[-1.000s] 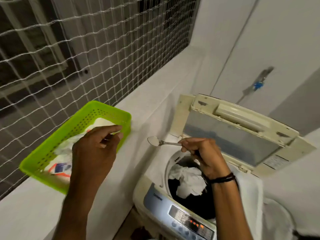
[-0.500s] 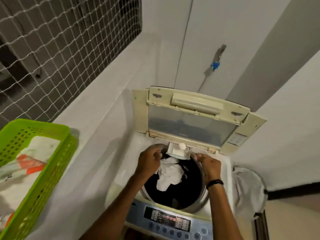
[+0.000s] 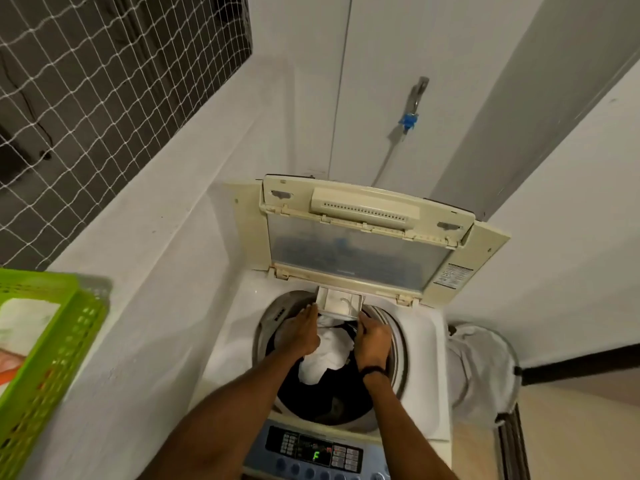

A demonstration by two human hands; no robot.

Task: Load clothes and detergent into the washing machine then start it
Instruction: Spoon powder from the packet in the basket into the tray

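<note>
The top-loading washing machine [image 3: 420, 344] stands with its lid [image 3: 360, 251] raised upright. White and dark clothes [image 3: 325, 358] fill the drum. A small detergent drawer [image 3: 341, 303] sticks out over the back of the drum. My left hand [image 3: 299, 332] reaches to the drawer's left front corner, fingers straight. At the right front corner my right hand [image 3: 372, 341] has its fingers curled on the drawer. The control panel [image 3: 315, 452] shows a green "F". A white and orange detergent packet [image 3: 24, 327] lies in the green basket [image 3: 69, 344] on the left ledge.
A wall tap with a blue fitting [image 3: 410, 117] hangs above the machine. A white cloth hamper [image 3: 481, 368] stands just right of the machine. Netting [image 3: 104, 81] covers the window at the upper left. A white ledge [image 3: 156, 271] runs along the left.
A second ago my left hand was in the green basket and my right hand held a spoon. Both hands have come to the detergent drawer, and my view has swung right over the machine.
</note>
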